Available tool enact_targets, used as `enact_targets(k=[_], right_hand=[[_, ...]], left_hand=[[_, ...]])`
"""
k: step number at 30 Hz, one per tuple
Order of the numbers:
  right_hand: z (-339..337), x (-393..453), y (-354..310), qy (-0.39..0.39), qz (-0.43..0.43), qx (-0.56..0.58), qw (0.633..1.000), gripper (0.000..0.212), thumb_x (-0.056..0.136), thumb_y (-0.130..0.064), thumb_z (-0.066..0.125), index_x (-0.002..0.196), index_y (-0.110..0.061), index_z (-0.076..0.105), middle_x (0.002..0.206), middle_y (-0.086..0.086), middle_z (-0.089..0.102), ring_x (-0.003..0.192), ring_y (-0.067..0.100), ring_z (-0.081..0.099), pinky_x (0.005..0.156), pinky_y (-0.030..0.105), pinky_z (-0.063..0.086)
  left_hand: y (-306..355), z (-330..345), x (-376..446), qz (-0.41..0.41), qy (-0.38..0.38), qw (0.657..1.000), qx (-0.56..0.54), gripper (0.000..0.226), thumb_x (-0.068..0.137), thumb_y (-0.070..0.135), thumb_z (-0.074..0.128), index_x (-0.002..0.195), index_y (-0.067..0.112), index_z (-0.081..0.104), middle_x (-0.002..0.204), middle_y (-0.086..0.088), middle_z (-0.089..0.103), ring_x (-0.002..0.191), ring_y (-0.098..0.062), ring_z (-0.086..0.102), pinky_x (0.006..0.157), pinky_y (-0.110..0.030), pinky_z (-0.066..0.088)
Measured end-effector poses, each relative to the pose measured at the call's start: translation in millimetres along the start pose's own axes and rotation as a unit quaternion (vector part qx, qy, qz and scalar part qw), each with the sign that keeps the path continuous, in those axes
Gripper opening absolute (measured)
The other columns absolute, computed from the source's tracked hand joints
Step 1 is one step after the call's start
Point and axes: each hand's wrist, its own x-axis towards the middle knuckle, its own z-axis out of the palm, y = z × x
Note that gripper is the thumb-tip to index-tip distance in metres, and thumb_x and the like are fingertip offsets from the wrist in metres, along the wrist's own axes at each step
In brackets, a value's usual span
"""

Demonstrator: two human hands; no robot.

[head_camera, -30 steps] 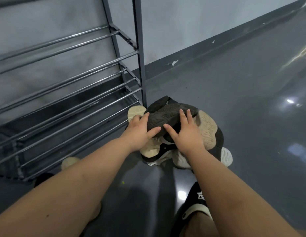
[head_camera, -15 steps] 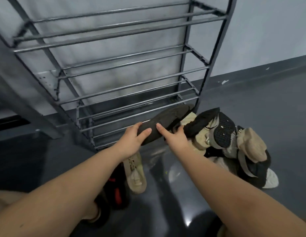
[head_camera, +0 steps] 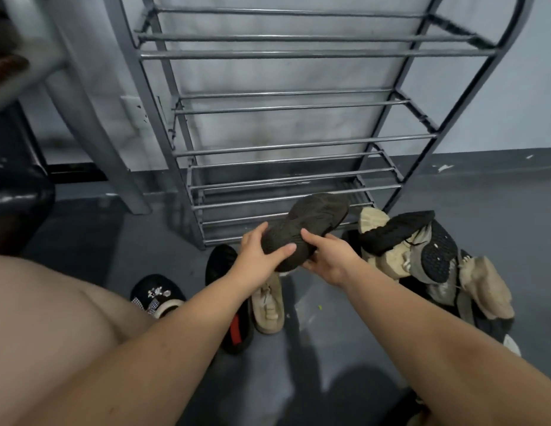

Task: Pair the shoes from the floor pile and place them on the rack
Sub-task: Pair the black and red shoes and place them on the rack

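With left hand (head_camera: 255, 259) and right hand (head_camera: 331, 261) gripping the dark brown sneaker (head_camera: 305, 229), find its mate in the pile (head_camera: 421, 256) at 3 o'clock before loading the rack (head_camera: 299, 142)

Dim, cool, even light around me; the glossy floor (head_camera: 498, 210) shows faint sheen and soft shadows under my arms. The rack (head_camera: 299, 142) bows at wide-angle edges; the left corner blurs.

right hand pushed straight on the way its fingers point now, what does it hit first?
Probably the left hand: the right hand points leftward under the dark shoe that both hold. Depth is unclear; it might slip beneath.
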Motion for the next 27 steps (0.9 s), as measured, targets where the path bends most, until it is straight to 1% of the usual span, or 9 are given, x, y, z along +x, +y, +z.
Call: enact_targets(k=[3, 4, 6, 8, 11, 15, 19, 24, 27], right_hand=[[-11, -1, -1, -0.035, 0.011, -0.033, 0.999, 0.028, 0.093, -0.007, 0.056, 0.121, -0.007, 0.056, 0.101, 0.007, 0.068, 0.089, 0.021, 0.065, 0.071, 0.035, 0.055], [-15, -1, 0, -0.046, 0.015, -0.049, 0.998, 0.027, 0.093, -0.008, 0.055, 0.120, -0.008, 0.057, 0.102, 0.006, 0.069, 0.091, 0.021, 0.065, 0.074, 0.036, 0.055], [-20, 2, 4, -0.045, 0.020, -0.081, 0.995, 0.025, 0.093, -0.010, 0.056, 0.118, -0.010, 0.058, 0.108, 0.008, 0.068, 0.095, 0.022, 0.064, 0.080, 0.039, 0.054], [-21, 3, 5, -0.010, 0.020, -0.119, 0.993, 0.028, 0.093, -0.016, 0.059, 0.119, -0.009, 0.058, 0.115, 0.010, 0.065, 0.098, 0.026, 0.062, 0.082, 0.042, 0.053], [-20, 5, 9, 0.019, 0.028, -0.131, 0.991, 0.042, 0.086, -0.032, 0.067, 0.121, -0.010, 0.059, 0.115, 0.010, 0.066, 0.103, 0.028, 0.063, 0.081, 0.043, 0.055], [-20, 6, 14, 0.046, 0.028, -0.101, 0.993, 0.048, 0.077, -0.046, 0.072, 0.113, -0.016, 0.063, 0.103, 0.003, 0.069, 0.097, 0.022, 0.064, 0.083, 0.042, 0.054], [-30, 4, 12, 0.049, 0.023, -0.077, 0.996, 0.041, 0.076, -0.040, 0.075, 0.108, -0.017, 0.064, 0.096, 0.003, 0.071, 0.094, 0.020, 0.065, 0.078, 0.041, 0.055], [-39, -2, 11, 0.029, 0.019, -0.066, 0.997, 0.029, 0.080, -0.038, 0.071, 0.099, -0.017, 0.063, 0.090, 0.004, 0.069, 0.088, 0.021, 0.064, 0.068, 0.039, 0.053], [-47, -4, 7, 0.011, 0.027, -0.053, 0.998, 0.037, 0.080, -0.036, 0.070, 0.109, -0.014, 0.064, 0.097, 0.006, 0.070, 0.095, 0.024, 0.064, 0.072, 0.043, 0.055]], left_hand=[[1, -2, 7, -0.135, -0.075, 0.965, -0.214, 0.042, 0.093, 0.037, 0.052, 0.128, 0.014, 0.052, 0.131, -0.008, 0.056, 0.108, -0.021, 0.060, 0.090, -0.035, 0.052], [0, -1, 6, -0.160, -0.099, 0.952, -0.242, 0.034, 0.096, 0.032, 0.050, 0.121, 0.011, 0.057, 0.119, -0.009, 0.062, 0.096, -0.020, 0.063, 0.079, -0.033, 0.054], [-5, 4, 8, -0.161, -0.104, 0.948, -0.254, 0.030, 0.097, 0.023, 0.050, 0.121, 0.007, 0.056, 0.110, -0.009, 0.064, 0.092, -0.019, 0.063, 0.071, -0.028, 0.054], [-10, 8, 11, -0.125, -0.075, 0.968, -0.206, 0.033, 0.094, 0.020, 0.054, 0.124, 0.005, 0.056, 0.113, -0.008, 0.064, 0.100, -0.021, 0.062, 0.078, -0.029, 0.055], [-13, 15, 12, -0.038, -0.041, 0.998, -0.040, 0.046, 0.088, 0.025, 0.064, 0.131, 0.012, 0.052, 0.125, -0.007, 0.062, 0.112, -0.021, 0.060, 0.101, -0.037, 0.047], [-12, 28, 5, 0.074, -0.041, 0.991, 0.108, 0.072, 0.078, 0.026, 0.074, 0.140, 0.022, 0.040, 0.133, -0.002, 0.051, 0.122, -0.018, 0.051, 0.107, -0.035, 0.041], [-7, 23, 8, 0.051, -0.148, 0.988, -0.015, 0.084, 0.075, 0.011, 0.077, 0.146, 0.022, 0.034, 0.137, 0.000, 0.054, 0.123, -0.012, 0.054, 0.108, -0.035, 0.041], [-2, 29, 3, 0.079, -0.171, 0.982, 0.002, 0.084, 0.074, 0.010, 0.078, 0.144, 0.028, 0.035, 0.134, 0.004, 0.055, 0.123, -0.010, 0.053, 0.109, -0.032, 0.040], [-1, 31, 1, 0.043, -0.121, 0.991, -0.026, 0.075, 0.082, 0.030, 0.071, 0.146, 0.024, 0.033, 0.147, 0.003, 0.041, 0.137, -0.012, 0.037, 0.113, -0.027, 0.029]])
